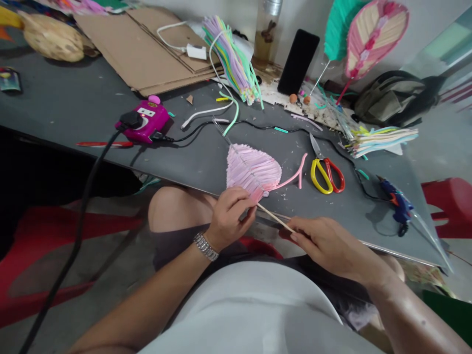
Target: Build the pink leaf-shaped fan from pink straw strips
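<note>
Grey table [73, 103] along a pale wall, scattered with scraps and offcuts, its near edge passing over a bare knee [177, 209]. Pink ribbed leaf shape [252, 169] on a thin wooden stick [275, 218], raised just above that edge, with a curved pink strip [291, 172] just beside its right side.

Left hand [230, 216] closed narrow around the base of the leaf, a metal link bracelet [205, 247] on the wrist. Right hand [332, 243] pinching the lower end of the stick, fingers nearly together, well apart from the leaf.

Right of the leaf, red-and-yellow-handled scissors [326, 172] lying open, and further right a blue hot glue gun [396, 201] near a red plastic chair [446, 206]. Left of the leaf, a magenta plug-in device [143, 120] with a black cable [75, 236] running down to the floor. Beyond the leaf, a bundle of pastel strips [234, 61], flattened cardboard [140, 49], a black phone [298, 61] propped upright, a finished pink-and-cream leaf [372, 37], a teal leaf [337, 29] and an olive bag [387, 98].
</note>
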Demonstrator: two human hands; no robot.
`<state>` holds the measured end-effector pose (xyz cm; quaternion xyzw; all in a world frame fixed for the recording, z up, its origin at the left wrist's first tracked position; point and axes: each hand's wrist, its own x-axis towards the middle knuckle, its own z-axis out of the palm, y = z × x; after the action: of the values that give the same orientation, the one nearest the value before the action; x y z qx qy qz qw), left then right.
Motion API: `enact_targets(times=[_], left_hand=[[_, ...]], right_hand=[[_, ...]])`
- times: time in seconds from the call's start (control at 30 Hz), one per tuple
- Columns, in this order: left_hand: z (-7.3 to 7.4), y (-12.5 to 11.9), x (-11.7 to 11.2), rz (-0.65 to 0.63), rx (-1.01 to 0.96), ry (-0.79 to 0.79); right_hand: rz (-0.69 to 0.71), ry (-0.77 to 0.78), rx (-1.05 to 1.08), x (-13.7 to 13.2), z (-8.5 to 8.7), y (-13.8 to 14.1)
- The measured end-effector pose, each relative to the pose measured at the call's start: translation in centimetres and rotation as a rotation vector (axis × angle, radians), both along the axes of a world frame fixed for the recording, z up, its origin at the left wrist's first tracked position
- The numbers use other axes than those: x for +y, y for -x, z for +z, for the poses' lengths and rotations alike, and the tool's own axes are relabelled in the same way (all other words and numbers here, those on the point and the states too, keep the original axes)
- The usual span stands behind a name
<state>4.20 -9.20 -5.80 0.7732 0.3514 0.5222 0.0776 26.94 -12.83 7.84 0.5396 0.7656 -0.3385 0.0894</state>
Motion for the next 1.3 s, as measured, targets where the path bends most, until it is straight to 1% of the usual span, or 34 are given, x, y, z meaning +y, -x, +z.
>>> enact_targets(times=[0.37, 0.67, 0.8, 0.97, 1.13, 1.3], left_hand=[[0.0, 0.0, 0.1, 0.018, 0.031, -0.039], [-0.3, 0.2, 0.1, 0.025, 0.052, -0.042], [-0.3, 0.3, 0.0, 0.039, 0.094, -0.058], [-0.3, 0.9, 0.0, 0.016, 0.170, -0.061], [0.2, 1.1, 0.0, 0.013, 0.229, -0.035], [1.0, 0.4, -0.4, 0.069, 0.174, 0.076]], right_hand=[[-0.033, 0.025, 0.066, -0.2, -1.0, -0.3], [-0.014, 0.026, 0.011, -0.3, -1.4, -0.3], [-0.001, 0.019, 0.017, -0.3, -1.6, -0.3], [0.000, 0.005, 0.002, -0.3, -1.5, -0.1], [0.030, -0.022, -0.032, -0.3, -1.6, 0.0], [0.018, -0.041, -0.005, -0.5, -2.0, -0.3]])
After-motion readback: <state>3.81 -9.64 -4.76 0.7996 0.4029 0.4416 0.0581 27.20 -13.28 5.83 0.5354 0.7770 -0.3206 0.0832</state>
